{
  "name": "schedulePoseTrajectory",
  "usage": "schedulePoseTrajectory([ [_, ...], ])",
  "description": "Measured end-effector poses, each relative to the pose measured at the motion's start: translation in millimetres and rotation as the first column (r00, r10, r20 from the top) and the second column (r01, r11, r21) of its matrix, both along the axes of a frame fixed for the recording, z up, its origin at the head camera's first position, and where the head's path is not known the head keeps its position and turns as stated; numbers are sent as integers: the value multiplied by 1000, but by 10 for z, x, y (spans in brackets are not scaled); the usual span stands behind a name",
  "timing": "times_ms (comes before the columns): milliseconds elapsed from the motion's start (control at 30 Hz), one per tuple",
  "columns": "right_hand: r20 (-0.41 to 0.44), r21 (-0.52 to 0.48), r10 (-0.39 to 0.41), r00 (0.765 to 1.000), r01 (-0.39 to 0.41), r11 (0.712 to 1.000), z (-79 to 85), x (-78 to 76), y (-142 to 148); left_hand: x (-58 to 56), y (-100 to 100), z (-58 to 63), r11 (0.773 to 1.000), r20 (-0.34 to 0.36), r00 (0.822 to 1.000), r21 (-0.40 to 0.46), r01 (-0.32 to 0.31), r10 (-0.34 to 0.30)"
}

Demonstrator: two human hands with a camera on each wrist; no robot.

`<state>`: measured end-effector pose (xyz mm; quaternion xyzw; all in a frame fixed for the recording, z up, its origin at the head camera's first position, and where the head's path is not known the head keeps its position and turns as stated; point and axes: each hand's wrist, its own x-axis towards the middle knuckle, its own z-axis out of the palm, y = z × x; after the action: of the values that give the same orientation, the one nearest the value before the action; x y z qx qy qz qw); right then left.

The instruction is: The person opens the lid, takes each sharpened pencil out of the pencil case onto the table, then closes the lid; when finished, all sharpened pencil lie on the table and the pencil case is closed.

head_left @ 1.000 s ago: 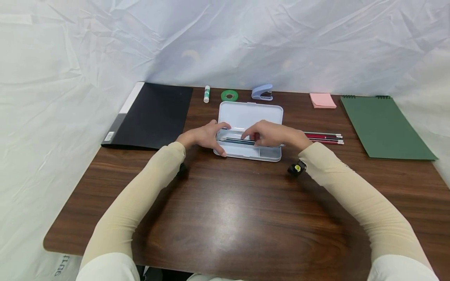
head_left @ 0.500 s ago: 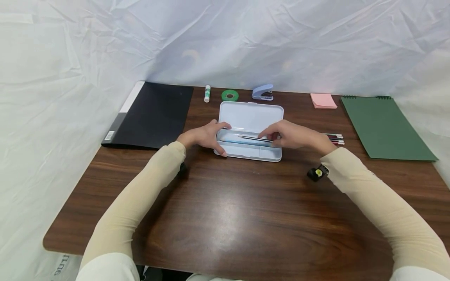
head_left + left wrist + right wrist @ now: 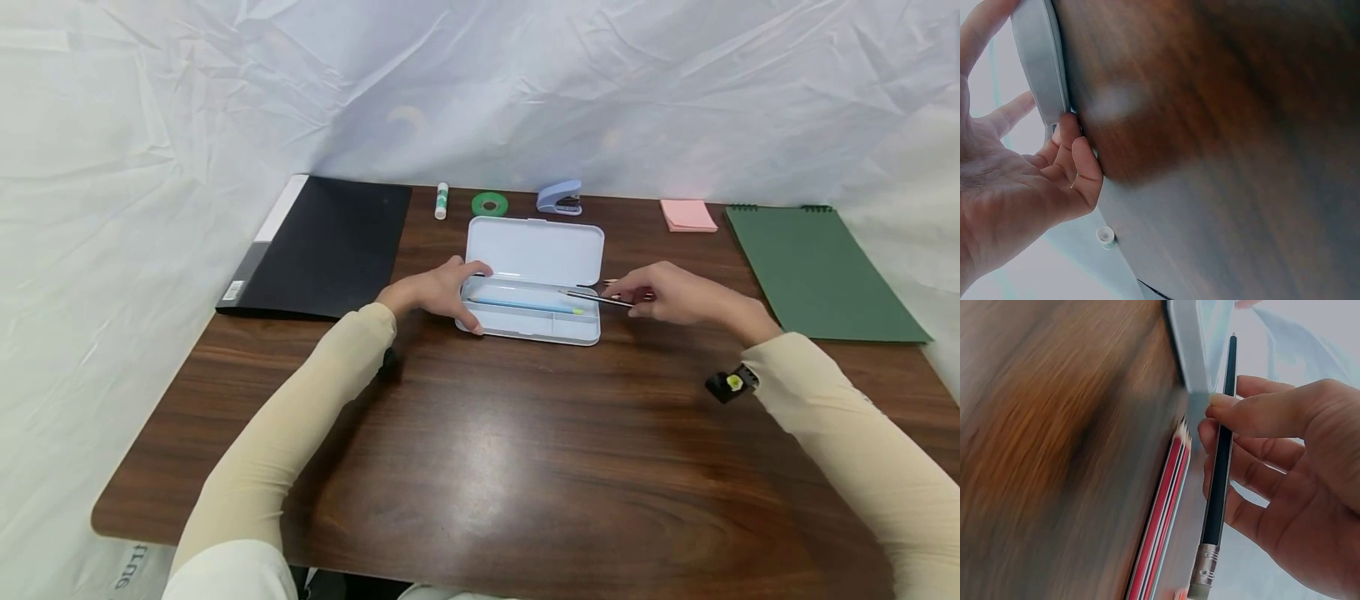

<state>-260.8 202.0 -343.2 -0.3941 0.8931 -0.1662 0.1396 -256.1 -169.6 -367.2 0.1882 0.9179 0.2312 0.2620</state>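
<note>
A white pencil case (image 3: 536,248) lies with its lid raised, and a light-blue pencil (image 3: 525,306) rests inside. My left hand (image 3: 442,290) grips the case's left end, thumb at the front edge and forefinger spread toward the lid hinge. In the left wrist view its fingers curl against the case's side wall. My right hand (image 3: 678,293) pinches a dark pencil (image 3: 1217,487) with a metal ferrule and eraser between thumb and fingers. The dark pencil's tip hangs over the case's right part. Beside that hand lie several red-striped pencils (image 3: 1163,503) on the table, mostly hidden in the head view.
Behind the case stand a glue stick (image 3: 442,201), a green tape roll (image 3: 490,204) and a light-blue stapler (image 3: 559,198). A black folder (image 3: 326,246) lies at left. Pink sticky notes (image 3: 688,215) and a green spiral pad (image 3: 825,271) lie at right on the brown table (image 3: 480,467).
My right hand has moved right, drawing the dark pencil mostly out over the case's right end. The blue pencil has stayed inside. My left hand has kept its place.
</note>
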Motion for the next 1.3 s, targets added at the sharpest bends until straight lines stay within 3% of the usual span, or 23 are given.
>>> schedulePoseTrajectory([
  [400, -21, 40, -155, 988, 156, 987, -20, 77, 433, -5, -13, -14, 1000, -5, 1000, 7, 3, -3],
  [633, -60, 31, -135, 989, 137, 990, -123, 85, 556, -13, -19, -17, 1000, -8, 1000, 15, 8, -8],
  [967, -71, 43, -165, 984, 168, 985, -232, 105, 594, -29, -8, -23, 1000, -7, 1000, 19, 11, -11],
  [1300, -176, 24, -176, 969, 183, 983, -274, 117, 624, -35, -17, -41, 1000, -5, 1000, 29, 12, -12],
])
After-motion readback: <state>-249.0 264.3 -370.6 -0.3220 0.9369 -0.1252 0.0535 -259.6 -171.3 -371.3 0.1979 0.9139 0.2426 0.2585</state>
